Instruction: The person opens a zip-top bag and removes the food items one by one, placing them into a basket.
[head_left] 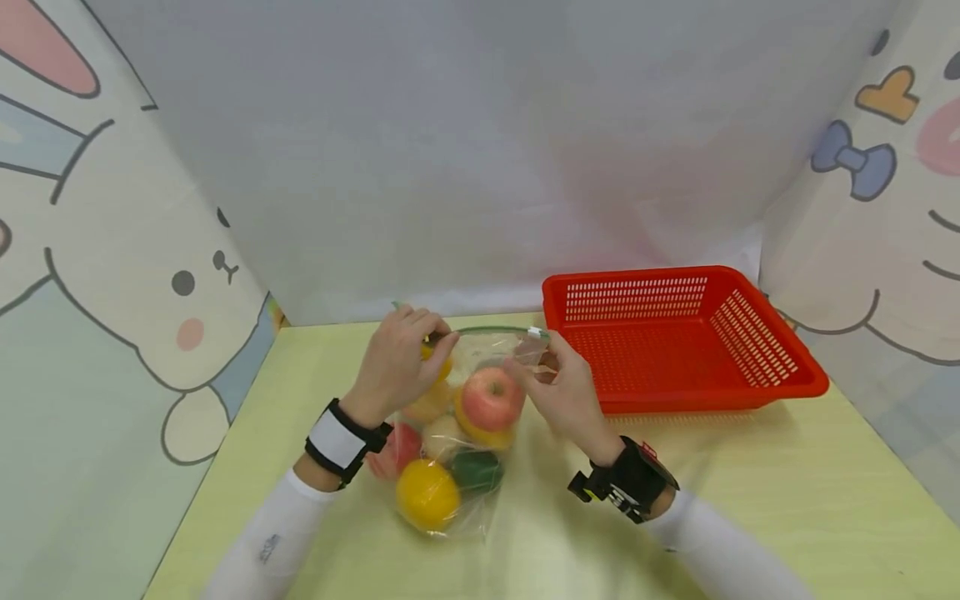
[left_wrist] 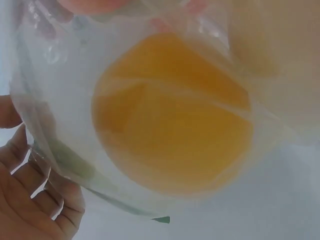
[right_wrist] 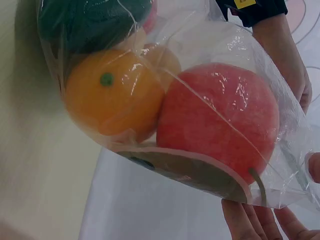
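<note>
A clear zip bag [head_left: 480, 350], full of several fruits, lies upright-to-leaning in front of me. A green zip strip [head_left: 491, 329] runs along its top edge. My left hand [head_left: 397, 358] grips the left part of that edge. At the right end, my right hand [head_left: 562, 392] pinches the edge close to a white slider [head_left: 536, 332]. Through the plastic show a red apple [head_left: 492, 398], a yellow fruit [head_left: 428, 495], a dark green piece [head_left: 476, 472] and a red fruit [head_left: 397, 452]. The right wrist view shows an orange [right_wrist: 115, 95] inside too.
To the right stands a red plastic basket [head_left: 806, 379] with slotted sides, near the back of the pale yellow table [head_left: 750, 483]. A white sheet [head_left: 450, 167] rises behind, and cartoon panels flank the table on both sides.
</note>
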